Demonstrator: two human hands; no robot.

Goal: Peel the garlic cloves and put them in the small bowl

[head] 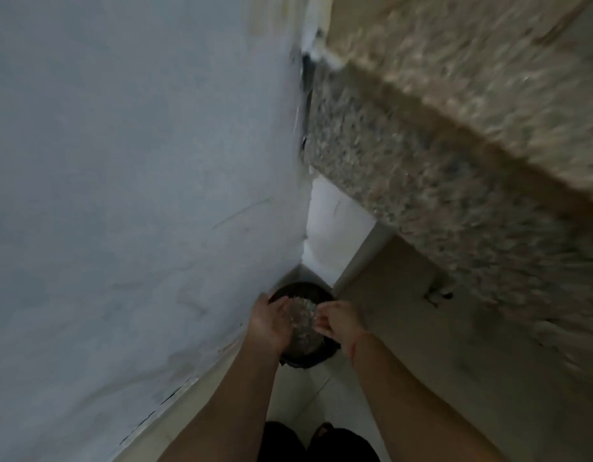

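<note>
Grey wall (121, 195) just beside left hand (271, 323)

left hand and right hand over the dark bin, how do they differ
The left hand has its palm turned up, cupping a heap of pale flakes; the right hand shows its back, fingers curled at the heap's edge. Whether it pinches any flakes is too blurred to tell. The right wrist bears a red thread; the left wrist is bare. Both hands hover over the dark bin.

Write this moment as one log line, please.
left hand: cups pale flakes | right hand: beside flakes | below: dark bin, floor corner
</note>
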